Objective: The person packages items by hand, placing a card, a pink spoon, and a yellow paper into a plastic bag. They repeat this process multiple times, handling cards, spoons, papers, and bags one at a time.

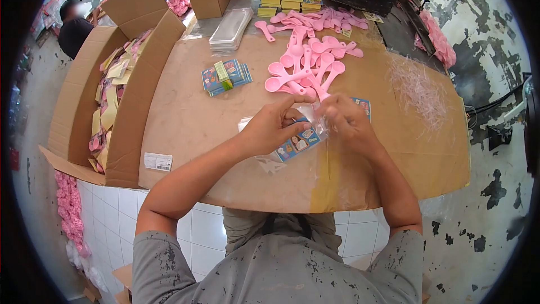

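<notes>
Your left hand [269, 128] pinches 1 blue card [296, 145] beside a clear bag [322, 126], on the table's [185, 118] near side. Your right hand [350, 121] blurs; I can't tell its grip. You seem to be bagging; next likely needs the bag's mouth wide.

Bright light, soft shadows, fisheye-curved edges, black corners, right hand [347, 121] blurred

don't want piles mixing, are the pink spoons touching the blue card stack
Apart: the head view shows bare brown cardboard between the pink spoons and the blue card stack.
</notes>
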